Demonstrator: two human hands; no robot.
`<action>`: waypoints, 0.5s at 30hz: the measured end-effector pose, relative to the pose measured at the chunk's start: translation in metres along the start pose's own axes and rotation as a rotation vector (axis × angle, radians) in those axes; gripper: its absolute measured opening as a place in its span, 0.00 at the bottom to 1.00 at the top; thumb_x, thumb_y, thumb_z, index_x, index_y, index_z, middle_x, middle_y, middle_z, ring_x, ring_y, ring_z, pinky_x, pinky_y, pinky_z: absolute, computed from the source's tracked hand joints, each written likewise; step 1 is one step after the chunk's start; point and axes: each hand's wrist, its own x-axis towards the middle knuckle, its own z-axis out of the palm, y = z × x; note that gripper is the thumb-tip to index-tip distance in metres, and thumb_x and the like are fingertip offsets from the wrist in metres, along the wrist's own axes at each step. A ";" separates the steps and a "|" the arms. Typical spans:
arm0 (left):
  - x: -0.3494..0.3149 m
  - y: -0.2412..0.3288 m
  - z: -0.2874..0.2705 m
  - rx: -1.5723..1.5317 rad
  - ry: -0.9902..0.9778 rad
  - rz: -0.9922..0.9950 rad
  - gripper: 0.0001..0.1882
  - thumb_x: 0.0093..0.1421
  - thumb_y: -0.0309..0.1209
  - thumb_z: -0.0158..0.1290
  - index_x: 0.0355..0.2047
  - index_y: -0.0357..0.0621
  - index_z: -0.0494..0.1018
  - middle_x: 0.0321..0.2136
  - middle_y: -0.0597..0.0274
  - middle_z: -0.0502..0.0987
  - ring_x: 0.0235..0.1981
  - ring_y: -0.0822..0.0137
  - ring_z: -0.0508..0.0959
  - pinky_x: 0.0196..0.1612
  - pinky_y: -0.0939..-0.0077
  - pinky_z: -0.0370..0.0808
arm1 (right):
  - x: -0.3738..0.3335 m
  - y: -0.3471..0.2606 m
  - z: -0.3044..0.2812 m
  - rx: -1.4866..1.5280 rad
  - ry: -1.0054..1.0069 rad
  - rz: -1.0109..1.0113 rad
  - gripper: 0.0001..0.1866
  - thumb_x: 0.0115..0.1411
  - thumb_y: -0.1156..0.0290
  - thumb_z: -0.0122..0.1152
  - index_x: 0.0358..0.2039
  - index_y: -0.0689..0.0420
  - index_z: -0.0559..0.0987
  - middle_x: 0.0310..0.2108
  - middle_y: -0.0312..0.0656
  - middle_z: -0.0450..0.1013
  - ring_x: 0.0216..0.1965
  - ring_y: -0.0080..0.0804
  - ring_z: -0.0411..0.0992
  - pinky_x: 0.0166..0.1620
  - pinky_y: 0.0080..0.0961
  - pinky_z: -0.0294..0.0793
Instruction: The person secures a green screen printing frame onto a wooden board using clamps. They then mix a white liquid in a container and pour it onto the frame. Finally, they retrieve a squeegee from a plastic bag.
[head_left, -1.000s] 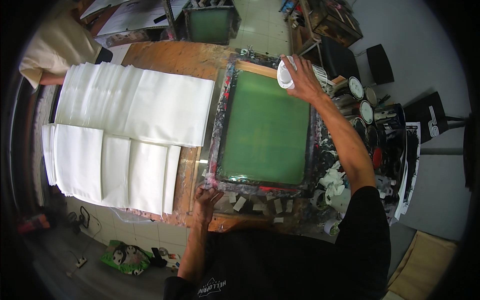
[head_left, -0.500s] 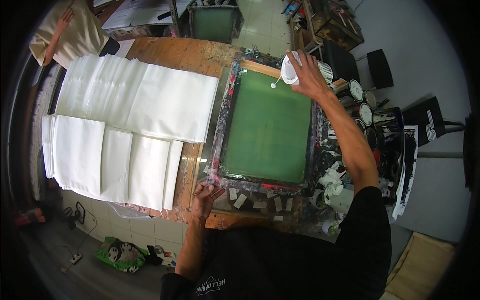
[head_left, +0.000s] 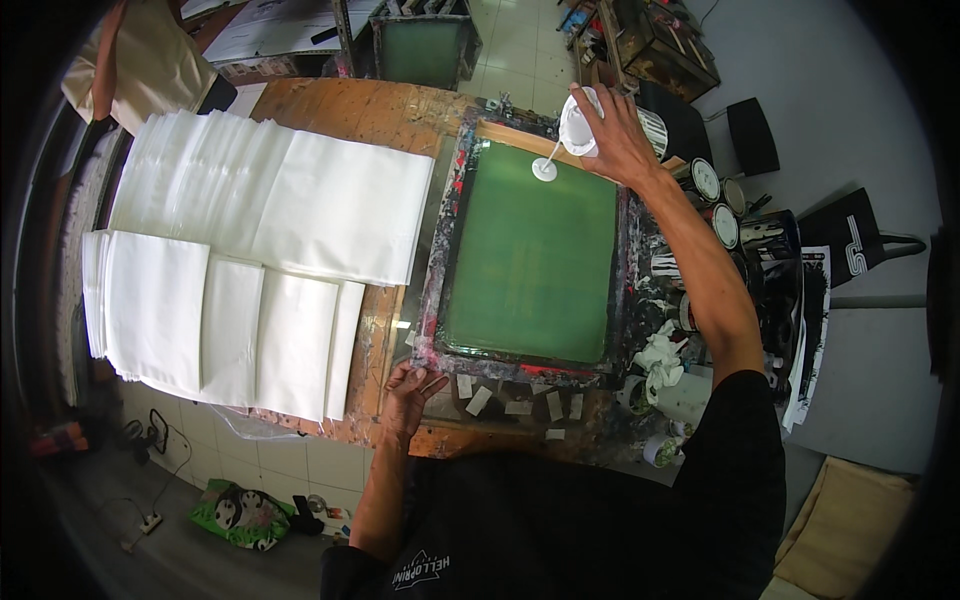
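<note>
A screen-printing frame point(head_left: 434, 300) with green mesh point(head_left: 530, 260) and an ink-stained black border lies in front of me. Over its far edge my right hand point(head_left: 622, 142) grips a white tub point(head_left: 578, 125), tilted to the left. A thin stream of white ink runs from its lip and spreads into a small round puddle point(head_left: 544, 170) on the mesh. Down at the near left corner of the frame, my left hand point(head_left: 408, 398) has its fingers bent around the corner; their exact hold is partly hidden.
Stacks of white folded bags or sheets point(head_left: 340, 200) cover the wooden table point(head_left: 350, 110) on the left. Ink cans point(head_left: 705, 180) and crumpled white tissue point(head_left: 660, 358) crowd the right side. Another person point(head_left: 150, 70) stands at the far left; a second framed screen point(head_left: 425, 50) is farther back.
The puddle of white ink on the mesh has grown wider. The tub in my right hand has shifted slightly, still tilted and pouring. My left hand stays at the corner.
</note>
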 end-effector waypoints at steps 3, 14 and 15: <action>0.000 0.000 0.001 -0.005 -0.002 -0.001 0.11 0.63 0.23 0.63 0.45 0.46 0.76 0.39 0.59 0.84 0.46 0.55 0.86 0.60 0.42 0.80 | 0.001 -0.001 0.002 0.020 -0.011 0.011 0.64 0.43 0.61 0.82 0.78 0.52 0.54 0.66 0.62 0.60 0.65 0.63 0.61 0.69 0.58 0.60; 0.002 0.001 -0.003 0.052 0.011 -0.019 0.10 0.65 0.24 0.60 0.44 0.51 0.76 0.39 0.60 0.83 0.51 0.48 0.83 0.64 0.32 0.73 | 0.004 -0.009 0.009 0.013 -0.048 0.012 0.64 0.41 0.61 0.83 0.77 0.55 0.56 0.64 0.61 0.61 0.63 0.61 0.62 0.67 0.61 0.61; 0.002 0.001 -0.004 0.046 0.004 -0.017 0.10 0.65 0.24 0.60 0.44 0.51 0.76 0.39 0.60 0.83 0.51 0.48 0.83 0.64 0.32 0.74 | 0.003 -0.009 0.011 0.017 -0.043 0.013 0.64 0.42 0.61 0.83 0.77 0.55 0.56 0.64 0.61 0.61 0.63 0.61 0.63 0.67 0.61 0.62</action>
